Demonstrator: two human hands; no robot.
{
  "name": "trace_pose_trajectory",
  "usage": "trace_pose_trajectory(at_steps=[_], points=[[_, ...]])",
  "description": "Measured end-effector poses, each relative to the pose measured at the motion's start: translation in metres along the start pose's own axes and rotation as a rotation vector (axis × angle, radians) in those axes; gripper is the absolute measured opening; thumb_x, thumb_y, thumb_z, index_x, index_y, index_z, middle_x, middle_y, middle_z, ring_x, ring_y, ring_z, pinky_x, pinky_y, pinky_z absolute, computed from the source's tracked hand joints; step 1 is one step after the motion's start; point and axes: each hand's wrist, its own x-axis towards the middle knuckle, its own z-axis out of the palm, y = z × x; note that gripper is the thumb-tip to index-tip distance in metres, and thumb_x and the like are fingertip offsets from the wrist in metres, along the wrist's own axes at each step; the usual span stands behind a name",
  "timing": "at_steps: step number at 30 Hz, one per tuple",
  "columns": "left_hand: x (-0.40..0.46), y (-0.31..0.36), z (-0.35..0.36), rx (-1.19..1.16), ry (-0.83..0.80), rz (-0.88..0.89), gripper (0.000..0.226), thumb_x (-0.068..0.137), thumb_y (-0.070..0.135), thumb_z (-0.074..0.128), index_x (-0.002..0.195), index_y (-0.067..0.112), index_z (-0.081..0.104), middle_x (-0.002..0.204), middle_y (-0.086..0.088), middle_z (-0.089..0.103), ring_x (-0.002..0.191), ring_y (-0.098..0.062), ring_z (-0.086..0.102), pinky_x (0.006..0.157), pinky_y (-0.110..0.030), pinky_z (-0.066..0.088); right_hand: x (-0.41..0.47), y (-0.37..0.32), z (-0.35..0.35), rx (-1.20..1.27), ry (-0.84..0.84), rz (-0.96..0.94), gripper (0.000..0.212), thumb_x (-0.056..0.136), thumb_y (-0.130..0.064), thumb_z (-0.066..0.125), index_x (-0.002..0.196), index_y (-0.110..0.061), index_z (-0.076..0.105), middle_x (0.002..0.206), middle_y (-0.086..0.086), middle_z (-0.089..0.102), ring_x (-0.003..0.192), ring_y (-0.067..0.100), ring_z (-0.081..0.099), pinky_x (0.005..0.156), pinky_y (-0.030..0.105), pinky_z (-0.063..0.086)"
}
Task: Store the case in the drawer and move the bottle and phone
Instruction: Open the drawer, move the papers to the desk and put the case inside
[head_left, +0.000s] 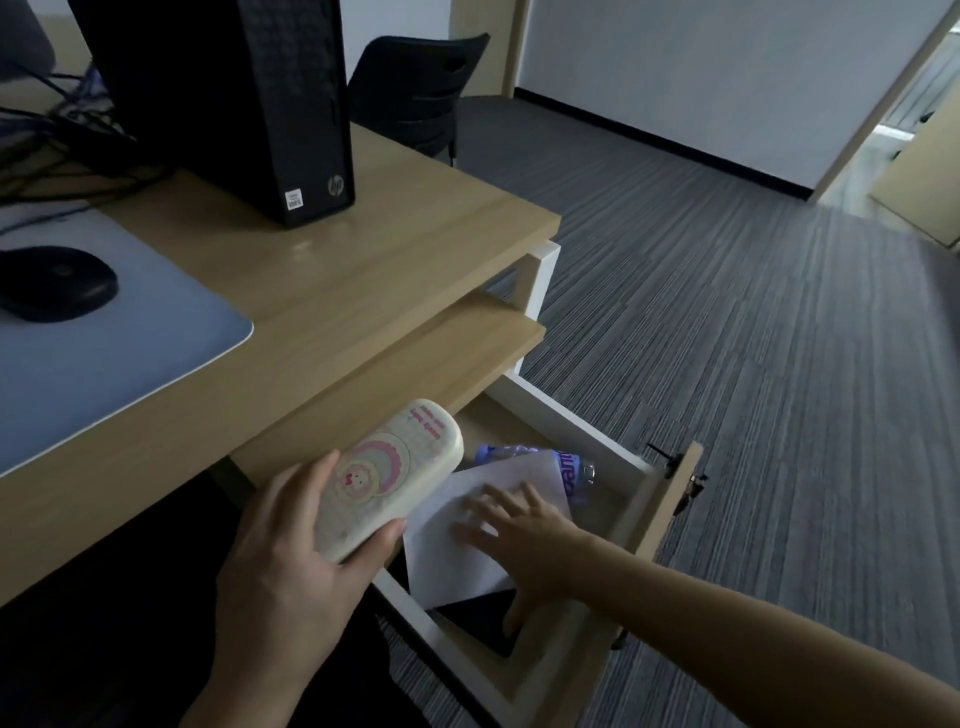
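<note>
My left hand (291, 551) grips a cream case (389, 478) with a pink cartoon print, held over the near left corner of the open drawer (660, 514). My right hand (514, 535) reaches into the drawer, fingers spread flat on a white sheet of paper (447, 561). A clear bottle with a purple label (569, 473) lies on its side at the drawer's back, partly under the paper. A dark flat phone (478, 621) lies at the drawer's near end, partly beneath the paper and my right thumb.
A wooden desk (363, 291) holds a black computer tower (234, 98), a black mouse (52, 280) on a blue-grey mat (130, 353), and cables. A black chair (421, 88) stands behind the desk. Striped grey carpet (753, 338) spreads to the right.
</note>
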Motion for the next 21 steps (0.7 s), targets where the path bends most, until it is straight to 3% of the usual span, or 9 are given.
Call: trace_pose_trajectory(at_steps=[5,10,15,21], points=[[0.020,0.009,0.010,0.017,-0.043,0.052,0.075,0.069,0.061,0.066,0.121,0.008,0.061,0.109,-0.011,0.064,0.099,-0.027,0.059,0.081,-0.029,0.042,-0.007,-0.003,-0.005,0.022,0.004,-0.013,0.085,0.078,-0.046,0.071,0.148,-0.023,0.030,0.155,0.009,0.030,0.137,0.034,0.034,0.100,0.055,0.041],[0.033,0.009,0.015,0.011,-0.054,0.019,0.076,0.066,0.063,0.065,0.121,0.011,0.060,0.108,-0.010,0.063,0.095,-0.030,0.062,0.075,-0.036,0.049,-0.008,-0.006,-0.010,0.040,0.056,0.002,0.048,0.090,-0.033,0.058,0.135,-0.018,0.049,0.133,0.009,0.053,0.113,0.034,0.056,0.083,0.048,0.054],[0.031,0.005,0.016,0.013,-0.046,0.024,0.077,0.067,0.067,0.061,0.122,0.014,0.058,0.110,-0.008,0.062,0.096,-0.027,0.061,0.075,-0.032,0.047,-0.009,-0.006,-0.008,0.002,0.035,0.001,0.066,0.080,-0.043,0.067,0.139,-0.022,0.045,0.142,0.009,0.045,0.124,0.031,0.045,0.091,0.049,0.048],[0.028,0.007,0.020,0.010,-0.042,0.020,0.073,0.069,0.062,0.073,0.121,0.013,0.059,0.109,-0.008,0.063,0.096,-0.026,0.061,0.076,-0.034,0.048,-0.011,-0.007,-0.010,-0.043,0.010,0.015,0.064,0.087,-0.025,0.063,0.145,-0.021,0.038,0.143,0.012,0.044,0.118,0.035,0.052,0.086,0.046,0.050]])
